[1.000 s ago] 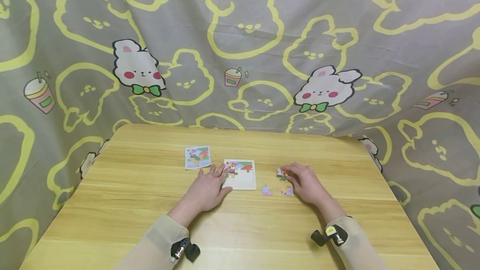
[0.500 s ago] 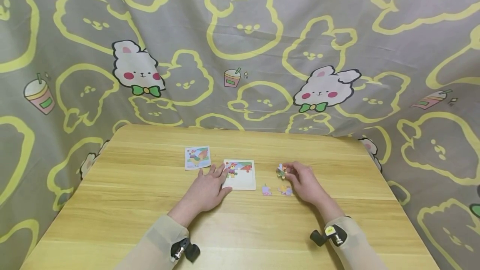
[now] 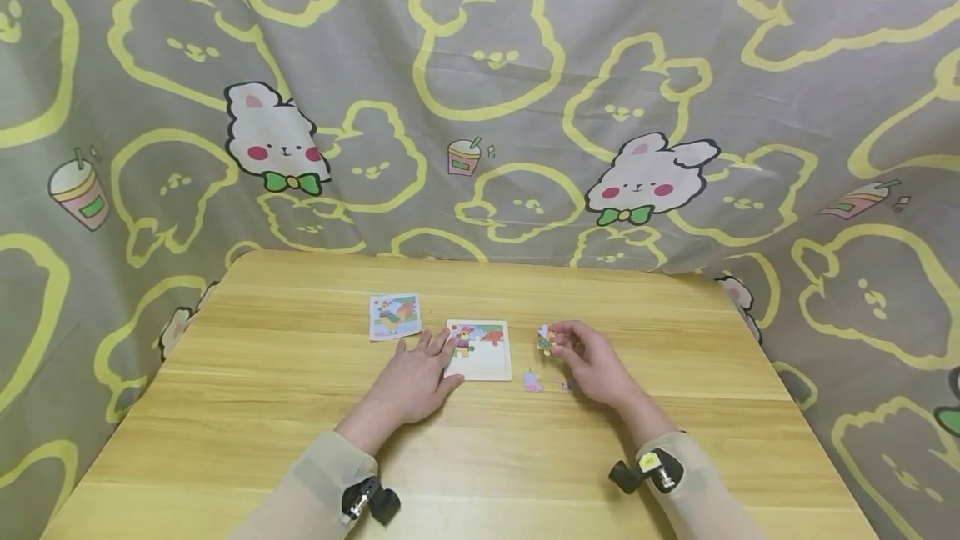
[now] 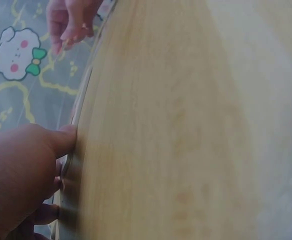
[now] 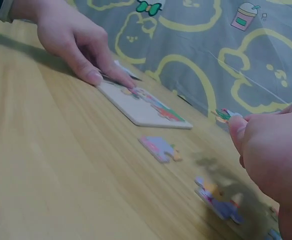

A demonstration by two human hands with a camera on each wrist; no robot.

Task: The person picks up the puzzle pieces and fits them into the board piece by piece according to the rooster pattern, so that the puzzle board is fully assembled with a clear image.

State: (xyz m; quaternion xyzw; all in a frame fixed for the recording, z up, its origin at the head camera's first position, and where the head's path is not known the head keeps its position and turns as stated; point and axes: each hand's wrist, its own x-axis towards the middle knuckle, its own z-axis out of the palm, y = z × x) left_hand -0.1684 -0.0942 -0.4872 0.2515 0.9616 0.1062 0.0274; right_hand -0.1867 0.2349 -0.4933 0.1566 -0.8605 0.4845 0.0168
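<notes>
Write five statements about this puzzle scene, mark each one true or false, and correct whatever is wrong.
1. The left hand touches the white tray. True.
2. Pieces fill the white tray completely. False: its lower right part is bare.
3. The right hand holds a puzzle piece. True.
4. That puzzle piece is fitted into the white tray. False: it is held above the table.
5. In the head view, the picture card lies left of the white tray. True.

Head view high, forward-down; wrist views low, close; same table (image 3: pixel 495 465) in all.
</notes>
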